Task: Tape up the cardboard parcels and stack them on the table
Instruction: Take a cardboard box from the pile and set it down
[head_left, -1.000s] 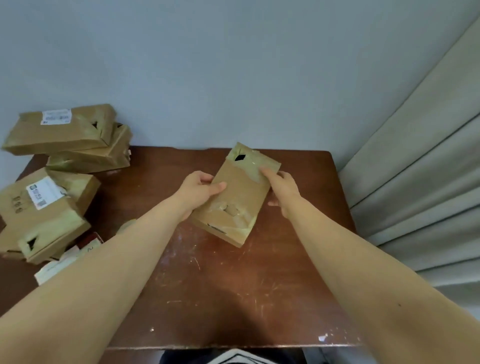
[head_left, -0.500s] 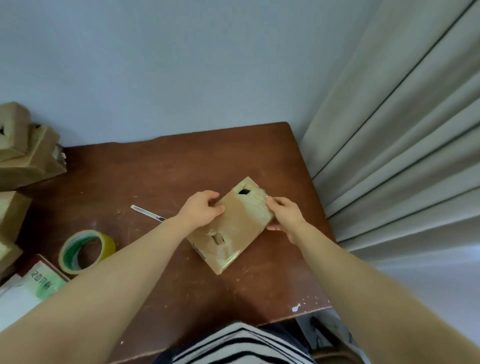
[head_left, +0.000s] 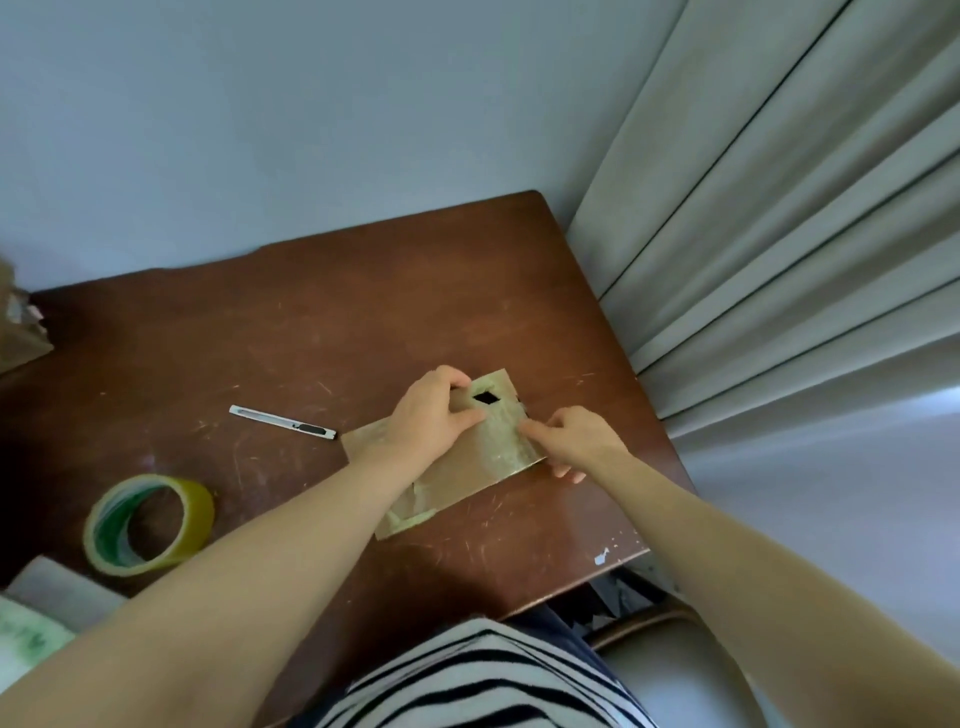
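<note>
Gripping the far end of the cardboard parcel (head_left: 483, 467) with the left hand (head_left: 431, 415), pinching its right edge with the right hand (head_left: 576, 441). Lying flat on the counter (head_left: 363, 322) (dark hole on top). Probably getting ready for taping; next, reaching left for the tape roll (head_left: 150, 525).

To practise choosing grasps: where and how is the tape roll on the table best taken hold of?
Likely pinch the tape roll by its ring wall, from above: fingers in the core, thumb on the yellow outer band. It seems to lie flat, its open core facing up, and nothing lies in it.
</note>
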